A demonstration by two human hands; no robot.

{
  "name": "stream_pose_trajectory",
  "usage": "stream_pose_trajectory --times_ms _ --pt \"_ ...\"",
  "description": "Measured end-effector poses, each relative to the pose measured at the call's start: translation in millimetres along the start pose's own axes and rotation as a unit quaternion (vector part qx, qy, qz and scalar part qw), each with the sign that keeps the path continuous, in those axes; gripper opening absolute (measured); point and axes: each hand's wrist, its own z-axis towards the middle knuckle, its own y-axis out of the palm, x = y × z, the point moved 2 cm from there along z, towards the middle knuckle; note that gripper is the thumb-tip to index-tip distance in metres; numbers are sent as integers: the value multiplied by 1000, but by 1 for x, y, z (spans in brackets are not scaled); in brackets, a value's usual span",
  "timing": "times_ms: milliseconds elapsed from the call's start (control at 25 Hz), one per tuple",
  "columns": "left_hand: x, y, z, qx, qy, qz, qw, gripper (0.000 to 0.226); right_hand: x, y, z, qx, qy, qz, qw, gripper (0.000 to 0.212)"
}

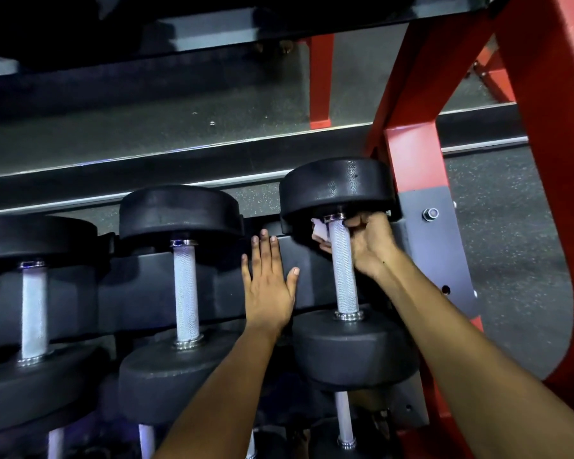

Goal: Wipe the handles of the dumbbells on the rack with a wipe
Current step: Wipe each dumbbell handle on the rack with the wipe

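Observation:
Three black dumbbells with knurled silver handles lie on the rack shelf. My right hand (pixel 368 243) curls round the top of the rightmost dumbbell's handle (pixel 343 273), just under its far head (pixel 337 187). A white wipe (pixel 319 230) peeks out on the handle's left side, held against it by my fingers. My left hand (pixel 269 283) rests flat with straight fingers on the black shelf rail (pixel 153 279) between the rightmost and the middle dumbbell (pixel 186 286). A third dumbbell handle (pixel 34 309) is at the left.
The red rack upright (pixel 411 134) with a grey bolted plate (pixel 434 246) stands right beside my right hand. An upper shelf (pixel 212 34) overhangs at the top. More dumbbell handles (pixel 343 419) show on the shelf below. Speckled gym floor (pixel 511 226) lies at the right.

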Motion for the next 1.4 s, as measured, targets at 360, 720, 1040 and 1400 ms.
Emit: stream_pose_trajectory --times_ms 360,720,1040,1400 --pt "0 0 0 -2 -6 -12 1000 68 2 15 -59 46 -539 -539 646 26" --pt "0 -4 0 -25 -7 2 1000 68 -26 -26 -7 -147 -535 -831 28 45" --pt "-2 -6 0 -59 -6 10 998 71 -13 -49 -28 -5 -580 -746 328 40" --pt "-1 -3 -1 -50 -9 -8 999 70 6 23 -25 104 -157 -349 918 34"
